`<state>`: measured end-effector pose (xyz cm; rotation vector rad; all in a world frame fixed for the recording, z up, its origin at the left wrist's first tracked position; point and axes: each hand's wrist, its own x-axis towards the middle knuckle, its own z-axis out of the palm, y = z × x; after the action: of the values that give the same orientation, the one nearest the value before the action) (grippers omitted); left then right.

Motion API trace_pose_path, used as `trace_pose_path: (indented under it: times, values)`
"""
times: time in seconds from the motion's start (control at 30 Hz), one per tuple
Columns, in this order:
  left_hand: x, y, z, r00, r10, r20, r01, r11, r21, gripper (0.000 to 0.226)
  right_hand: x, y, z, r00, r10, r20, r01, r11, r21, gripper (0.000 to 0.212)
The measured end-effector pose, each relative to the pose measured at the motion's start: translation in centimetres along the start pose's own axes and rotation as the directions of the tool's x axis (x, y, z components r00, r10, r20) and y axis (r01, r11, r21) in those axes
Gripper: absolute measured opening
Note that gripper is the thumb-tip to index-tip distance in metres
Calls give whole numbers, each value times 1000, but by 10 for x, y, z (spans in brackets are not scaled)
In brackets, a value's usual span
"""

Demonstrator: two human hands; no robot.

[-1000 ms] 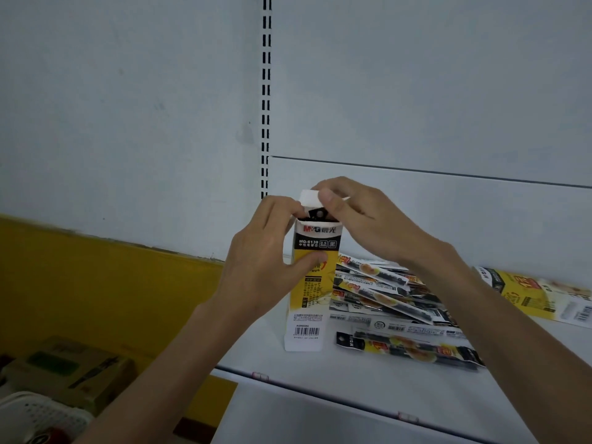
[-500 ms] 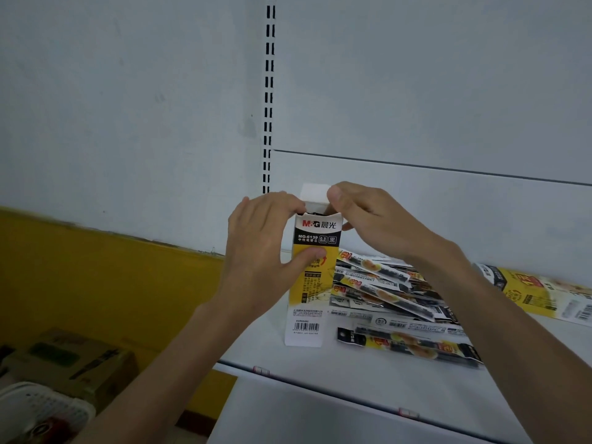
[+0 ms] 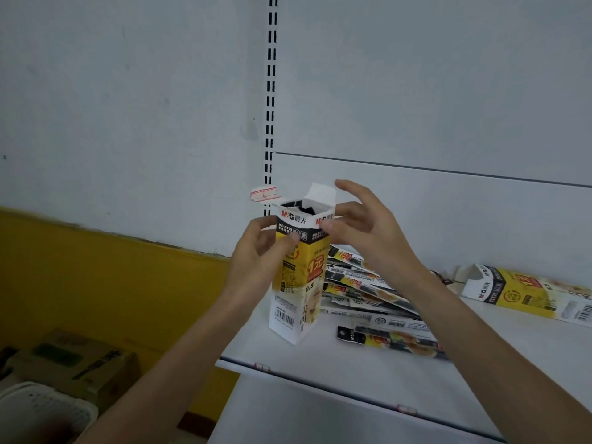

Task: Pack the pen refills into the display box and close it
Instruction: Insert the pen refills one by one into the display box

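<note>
1. Two flaps are the whole job here. The display box [image 3: 301, 283] stands upright on the shelf [image 3: 336, 373], near its front left corner. The top is open and dark pack ends show in the mouth
2. The back flap [image 3: 322, 193] sticks up white, and a side tab [image 3: 264, 194] with red lines pokes out to the left. I'd fold the side tab in first, then bring the back flap over and tuck its tongue behind the front wall
3. The left hand [image 3: 256, 261] grips the box up high, fingers curled round the left side and thumb on the front face. Good spot imo, since it should stop the wall bowing when the tongue goes in
4. The right hand [image 3: 368, 229] holds nothing. Its fingers are spread and relaxed, the thumb touches the top right corner, and the fingertips sit just beside the back flap, so it's the one to do the folding
5. Make sure nothing pokes above the rim before closing. I can't tell how full it is from this angle
6. Loads of loose refill packs [image 3: 355, 280] lie piled just right of the box, so packing may not be finished. They could also belong to the second box [image 3: 525, 293], which lies on its side well off to the right
</note>
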<state>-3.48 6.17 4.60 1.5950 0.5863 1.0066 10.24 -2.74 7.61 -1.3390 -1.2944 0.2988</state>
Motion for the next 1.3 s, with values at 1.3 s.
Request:
trace_pose_path:
  times: [1.3]
  values:
    - [-26,-23,235,729,282,624,-565,763,314,73,-146,42,-272,879,426,-214,-452,603,-657,54]
